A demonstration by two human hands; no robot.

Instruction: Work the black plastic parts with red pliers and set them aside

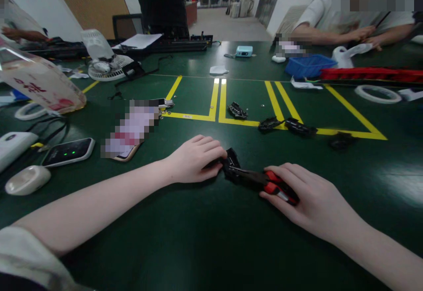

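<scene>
My left hand (199,159) pinches a small black plastic part (232,164) by its left side, just above the green table. From the right, my right hand (306,194) grips the red and black handles of a pair of pliers (272,185). The plier jaws point left and meet the black part; whether they are closed on it I cannot tell. Beyond my hands lie several similar black parts, among them one part (238,110) inside the yellow tape lines and another part (300,127) across the tape.
On the left are a phone (127,152), a device with green lights (69,152), a white earbud-like case (28,180), a tilted bottle (42,79) and a white fan (105,62). A blue basket (309,65) and a tape roll (377,94) stand right. Other people are across the table.
</scene>
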